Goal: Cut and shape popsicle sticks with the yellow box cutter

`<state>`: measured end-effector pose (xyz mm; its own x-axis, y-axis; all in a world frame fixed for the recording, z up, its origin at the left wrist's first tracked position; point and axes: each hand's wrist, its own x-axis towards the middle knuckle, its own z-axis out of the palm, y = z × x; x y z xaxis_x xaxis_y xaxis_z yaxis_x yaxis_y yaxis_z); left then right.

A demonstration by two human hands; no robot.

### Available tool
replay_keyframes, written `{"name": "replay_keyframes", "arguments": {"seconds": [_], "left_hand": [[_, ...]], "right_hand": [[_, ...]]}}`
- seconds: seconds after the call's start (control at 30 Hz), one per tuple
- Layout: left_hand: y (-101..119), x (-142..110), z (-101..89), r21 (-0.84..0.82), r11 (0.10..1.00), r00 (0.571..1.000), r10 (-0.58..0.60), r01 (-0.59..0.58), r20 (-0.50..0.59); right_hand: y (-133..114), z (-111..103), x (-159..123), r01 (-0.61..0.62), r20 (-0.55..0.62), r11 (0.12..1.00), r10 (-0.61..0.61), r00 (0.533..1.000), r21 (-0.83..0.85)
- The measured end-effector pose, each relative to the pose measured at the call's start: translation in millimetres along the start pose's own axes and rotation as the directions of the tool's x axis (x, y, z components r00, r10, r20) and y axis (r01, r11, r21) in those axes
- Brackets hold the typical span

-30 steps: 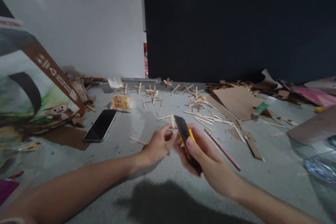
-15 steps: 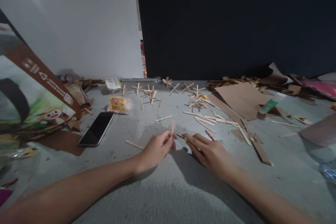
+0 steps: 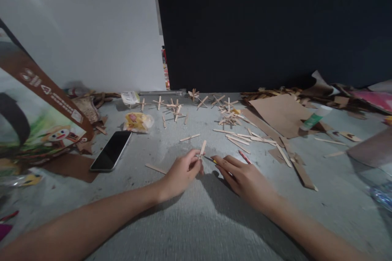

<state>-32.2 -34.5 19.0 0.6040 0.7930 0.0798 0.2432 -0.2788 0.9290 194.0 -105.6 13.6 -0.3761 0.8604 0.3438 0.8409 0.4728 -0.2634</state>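
At left — hand (image 3: 183, 172) closed, pinching stick (image 3: 202, 149)

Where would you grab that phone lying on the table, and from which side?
Probably by its two long edges, near the middle, from above and its right: the phone lies flat, screen up, thin and longer than wide. The left hand is on that side, while cardboard lies at its left.

A black-screened smartphone (image 3: 111, 151) lies flat on the grey tabletop (image 3: 171, 228), right of a large brown-edged bag with a cartoon print (image 3: 58, 118). Farther back sits a clear packet with yellow contents (image 3: 136, 122).
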Motion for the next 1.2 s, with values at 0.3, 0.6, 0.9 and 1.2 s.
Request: {"name": "replay_keyframes", "arguments": {"seconds": [0.3, 0.6, 0.9, 1.2], "left_hand": [[-3, -2, -0.8, 0.127, 0.992, 1.0, -0.008, 0.007, 0.004], [-4, -2, 1.4, 0.048, 0.999, 1.0, 0.019, -0.019, 0.0], [-2, -6, 0.7, 0.111, 0.993, 0.999, 0.044, -0.047, 0.028], [-4, -3, 1.3, 0.069, 0.997, 1.0, 0.025, -0.025, 0.013]], "right_hand": [[-9, -9, 0, 0.021, 0.073, 0.988, -0.01, 0.997, -0.153], [-27, -14, 7, -0.021, 0.101, 0.983, 0.04, 0.994, -0.182], [-27, -24, 8, -0.012, 0.139, 0.98, 0.04, 0.99, -0.197], [-34, -23, 13, -0.087, 0.112, 0.993, 0.096, 0.989, -0.086]]}}
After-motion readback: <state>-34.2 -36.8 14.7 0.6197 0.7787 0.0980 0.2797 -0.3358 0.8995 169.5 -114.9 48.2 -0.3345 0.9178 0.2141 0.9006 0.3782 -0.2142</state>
